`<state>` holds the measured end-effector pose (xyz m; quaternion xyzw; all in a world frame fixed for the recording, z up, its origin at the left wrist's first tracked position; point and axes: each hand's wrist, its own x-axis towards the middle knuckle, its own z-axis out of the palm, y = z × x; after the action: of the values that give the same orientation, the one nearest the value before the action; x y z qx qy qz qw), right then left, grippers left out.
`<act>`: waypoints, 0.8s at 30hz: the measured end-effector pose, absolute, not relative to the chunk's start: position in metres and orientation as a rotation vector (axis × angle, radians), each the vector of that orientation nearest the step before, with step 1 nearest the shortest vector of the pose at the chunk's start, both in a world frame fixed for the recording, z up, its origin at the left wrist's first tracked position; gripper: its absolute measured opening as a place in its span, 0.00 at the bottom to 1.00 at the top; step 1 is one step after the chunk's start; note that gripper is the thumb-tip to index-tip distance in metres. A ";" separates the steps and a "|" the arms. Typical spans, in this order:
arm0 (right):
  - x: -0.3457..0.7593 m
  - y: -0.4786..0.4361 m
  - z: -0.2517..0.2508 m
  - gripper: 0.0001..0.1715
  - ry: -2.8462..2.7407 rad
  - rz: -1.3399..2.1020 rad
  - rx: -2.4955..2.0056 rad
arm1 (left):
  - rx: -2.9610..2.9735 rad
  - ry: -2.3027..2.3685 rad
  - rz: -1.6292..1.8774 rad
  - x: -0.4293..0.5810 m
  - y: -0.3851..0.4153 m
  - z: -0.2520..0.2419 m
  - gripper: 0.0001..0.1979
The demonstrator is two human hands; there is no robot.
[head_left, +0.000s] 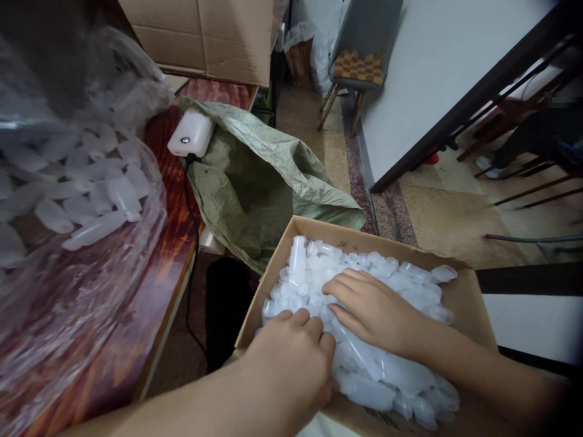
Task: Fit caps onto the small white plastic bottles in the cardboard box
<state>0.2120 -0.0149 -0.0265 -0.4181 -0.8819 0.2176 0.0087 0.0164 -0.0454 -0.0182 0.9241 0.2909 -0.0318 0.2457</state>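
A cardboard box (469,303) in front of me is filled with small translucent white plastic bottles (419,285) and small clear caps or cups. Over the near left part of the box, my left hand (294,352) has its fingers curled in; what they hold, if anything, is hidden beneath them. My right hand (368,303) rests on the pile near its middle. Its fingers reach left over the pieces, with the thumb held apart, and no piece shows clearly in its grasp. One bottle (298,258) stands out at the far left of the pile.
On the left, a patterned red-brown table (159,145) bears a clear plastic bag (150,224) of similar bottles. A white power bank (191,133) with a black cable lies at its edge beside an open green woven sack (228,200). Beyond stand a large carton (218,36) and a chair (364,36).
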 end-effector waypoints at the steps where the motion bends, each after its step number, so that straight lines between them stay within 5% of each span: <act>1: 0.212 -0.015 -0.027 0.06 -2.740 0.673 -1.307 | 2.536 0.800 -0.069 0.017 -0.046 -0.020 0.11; 8: 0.222 -0.011 -0.005 0.12 -2.346 0.948 -1.297 | 2.339 0.964 -0.028 0.006 -0.020 0.007 0.07; 24: 0.219 -0.023 0.022 0.16 -2.336 0.479 -0.919 | 1.380 0.940 0.244 -0.006 0.009 0.025 0.17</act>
<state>0.2193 -0.0231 0.0224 -0.3443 -0.8752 0.1795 0.2887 -0.0062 0.0093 0.0251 0.6110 0.4163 0.1080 0.6646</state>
